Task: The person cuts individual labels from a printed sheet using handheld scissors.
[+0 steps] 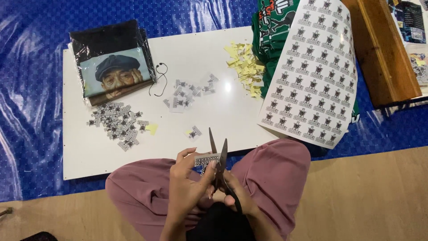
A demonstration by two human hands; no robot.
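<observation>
Snipping one sticker (206,159), one scissors (219,161).

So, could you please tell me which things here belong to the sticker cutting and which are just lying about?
In use:
scissors in the right hand
sticker in the left hand
sticker sheet
cut stickers
yellow offcuts

Lying about:
wrapped dark garment
black cord
green shirts
wooden bench

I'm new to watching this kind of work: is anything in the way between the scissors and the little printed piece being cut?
Nothing visible. The left hand holds the small printed sticker right against the open blades of the scissors, which the right hand grips. The cut pieces lie apart on the white board.
</observation>
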